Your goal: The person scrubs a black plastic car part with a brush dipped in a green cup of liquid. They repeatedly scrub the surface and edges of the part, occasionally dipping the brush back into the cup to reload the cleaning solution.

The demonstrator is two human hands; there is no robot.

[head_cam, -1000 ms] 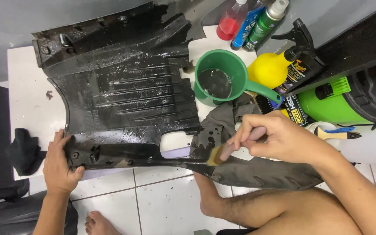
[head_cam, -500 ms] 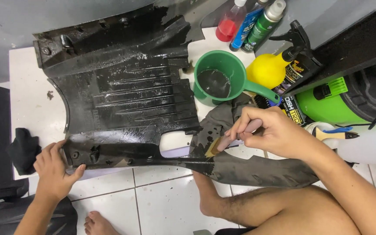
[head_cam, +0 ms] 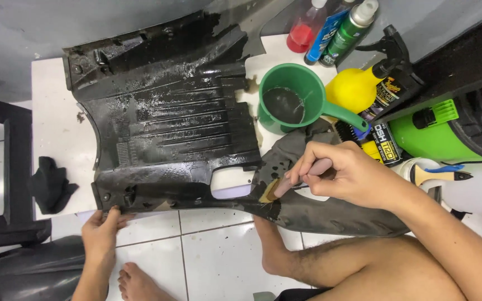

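Note:
A large wet black plastic panel lies on a white board, its near edge toward me. My left hand grips that near edge at its left corner. My right hand is shut on a small brush, whose pale bristles press on the panel's near edge at the right. A dark rag lies under and behind the brush hand.
A green scoop of dark water stands behind the rag. Spray bottles, red, blue, green and yellow, line the back right, next to a green machine. A black cloth lies at the left. My bare legs and feet rest on white tiles.
My left hand has slid down and to the right along the panel's near edge. The brush hand has shifted slightly along the right part of that edge.

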